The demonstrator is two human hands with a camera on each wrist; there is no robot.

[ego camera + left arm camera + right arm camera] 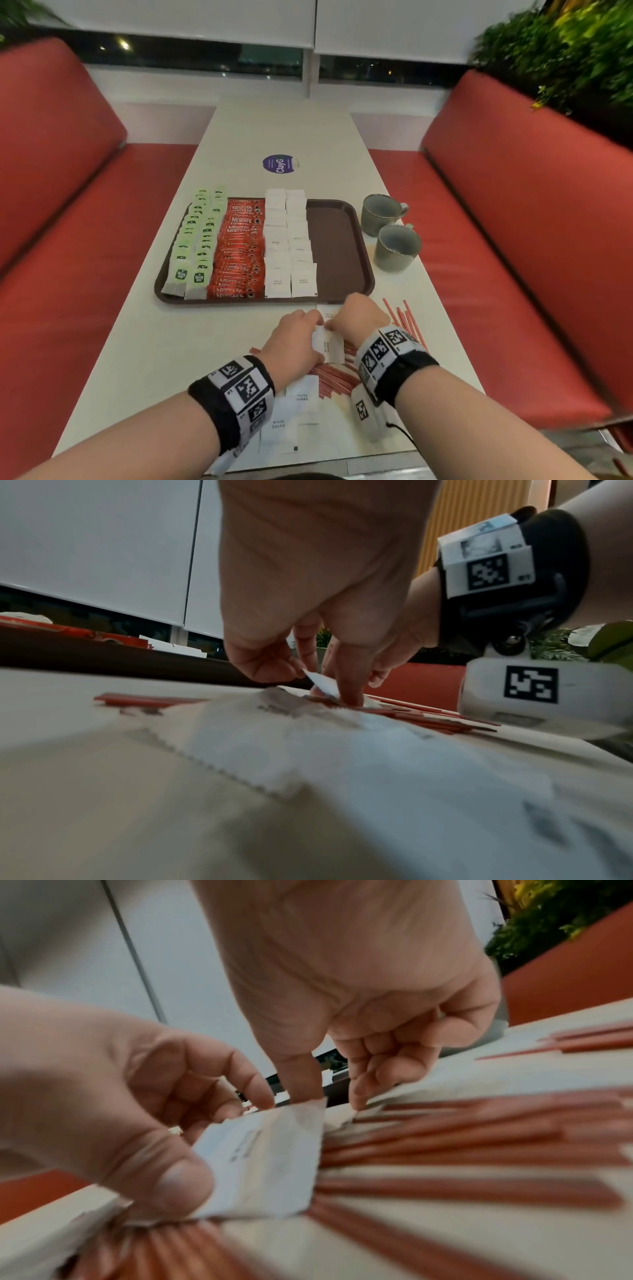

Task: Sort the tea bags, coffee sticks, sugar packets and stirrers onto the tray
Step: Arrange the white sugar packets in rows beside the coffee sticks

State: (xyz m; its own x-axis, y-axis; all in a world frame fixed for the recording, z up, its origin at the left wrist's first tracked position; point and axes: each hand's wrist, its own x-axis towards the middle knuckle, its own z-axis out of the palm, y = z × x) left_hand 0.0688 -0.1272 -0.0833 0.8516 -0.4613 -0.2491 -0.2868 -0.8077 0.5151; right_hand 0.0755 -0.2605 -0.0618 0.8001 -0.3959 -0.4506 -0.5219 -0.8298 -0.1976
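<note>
The brown tray (337, 246) holds rows of green tea bags (191, 246), red coffee sticks (239, 250) and white sugar packets (289, 243); its right part is bare. In front of it, my left hand (317, 329) grips a white sugar packet (329, 349) between thumb and fingers; the right wrist view shows this packet (263, 1161) close up. My right hand (342, 318) has its fingers curled down, pinching the edge of another sugar packet (331, 314) that lies on the table. Red stirrers (407, 322) lie scattered under and right of both hands.
Two grey mugs (380, 212) (397, 246) stand just right of the tray. More loose sugar packets (301, 394) lie near the table's front edge beneath my left wrist. Red benches (513, 222) flank the table, and a purple sticker (279, 163) sits beyond the tray.
</note>
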